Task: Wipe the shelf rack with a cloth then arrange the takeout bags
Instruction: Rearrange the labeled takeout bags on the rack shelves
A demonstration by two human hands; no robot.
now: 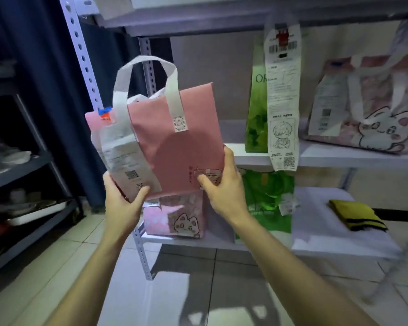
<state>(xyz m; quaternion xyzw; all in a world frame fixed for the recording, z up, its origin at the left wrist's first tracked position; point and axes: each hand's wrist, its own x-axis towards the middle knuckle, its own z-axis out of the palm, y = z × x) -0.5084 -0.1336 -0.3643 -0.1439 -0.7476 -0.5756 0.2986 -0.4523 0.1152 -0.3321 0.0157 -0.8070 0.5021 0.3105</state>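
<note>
Pink takeout bag (174, 147) is up in the air before the shelf rack (339, 156), left hand (123, 203) and right hand (224, 191) each curled round a bottom corner; it looks light and soft-sided, so cradling the base probably beats those floppy handles (146, 64).

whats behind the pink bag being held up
Behind the held pink bag, a cat-print bag stands on the lower shelf; only its lower part shows, its top is covered.
</note>
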